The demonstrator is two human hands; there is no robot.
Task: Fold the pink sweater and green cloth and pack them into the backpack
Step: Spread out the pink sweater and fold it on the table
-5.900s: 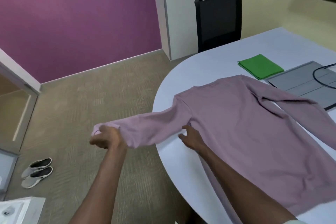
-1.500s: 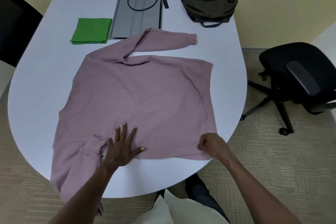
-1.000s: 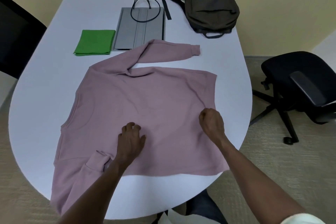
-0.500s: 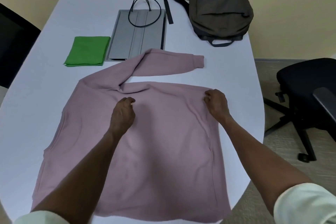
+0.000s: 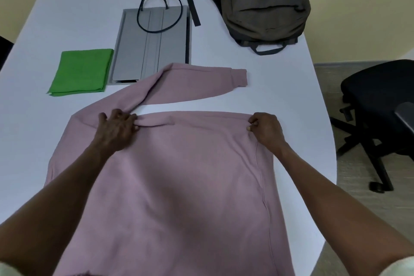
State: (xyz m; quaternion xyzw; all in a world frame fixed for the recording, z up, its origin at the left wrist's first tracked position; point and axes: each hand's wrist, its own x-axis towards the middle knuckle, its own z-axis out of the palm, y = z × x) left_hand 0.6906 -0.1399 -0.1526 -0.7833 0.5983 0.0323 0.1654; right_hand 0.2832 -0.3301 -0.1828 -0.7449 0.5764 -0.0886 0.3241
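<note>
Head view showed both hands had moved up the pink sweater [image 5: 179, 175] from its near edge; left hand [image 5: 117, 129] gripped the far fold, right hand [image 5: 265, 129] pinched its corner; green cloth [image 5: 81, 71] and backpack [image 5: 264, 4] lay beyond the fingers, unpacked.

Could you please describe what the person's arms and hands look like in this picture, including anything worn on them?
Both forearms are bare from the wrist back towards the elbow. The left hand and right hand wear no gloves, and no rings, watch or bracelet are visible. At the bottom corners of the view, pale cream sleeve edges show, pushed up on the arms. No markings are visible.
</note>
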